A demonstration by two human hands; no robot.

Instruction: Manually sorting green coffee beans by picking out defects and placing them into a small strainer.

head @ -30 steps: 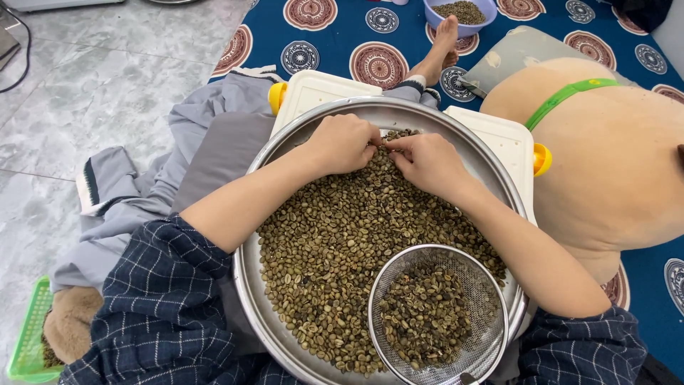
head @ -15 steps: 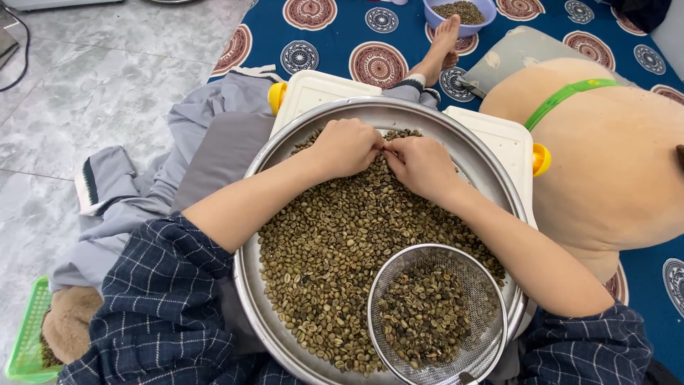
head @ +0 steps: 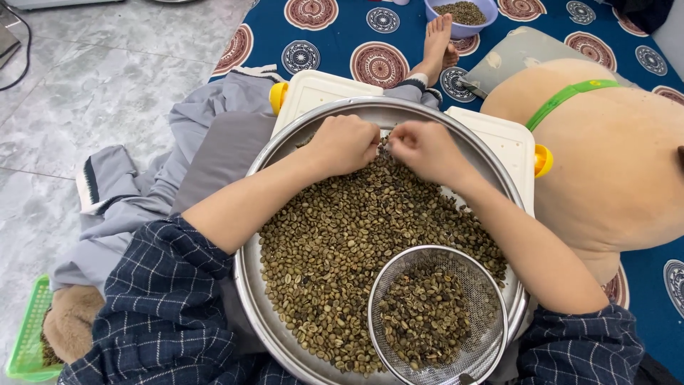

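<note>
- A large round stainless-steel tray [head: 265, 299] rests across the person's lap, on a white plastic lidded box with yellow clips [head: 504, 140]. It carries a broad, thick layer of greenish-brown unroasted coffee beans [head: 335, 242].
- The left hand [head: 343, 145] and the right hand [head: 426, 150] work close together at the far edge of the bean layer, knuckles up and fingers curled down into the beans. Fingertips are hidden; whether either pinches a bean cannot be told.
- A round wire-mesh strainer [head: 482, 284] sits in the near right of the tray, holding a modest heap of separated beans [head: 425, 319].
- Judgement: sorting is partly done. The strainer's share is small against the mass left in the tray, so most beans appear unpicked.
- Further off, a lilac plastic bowl [head: 434, 14] of similar beans stands on the blue patterned mat [head: 335, 32], beyond the bare foot [head: 435, 44].
- A green plastic basket [head: 26, 335] lies on the grey tiled floor [head: 92, 85] at left.
</note>
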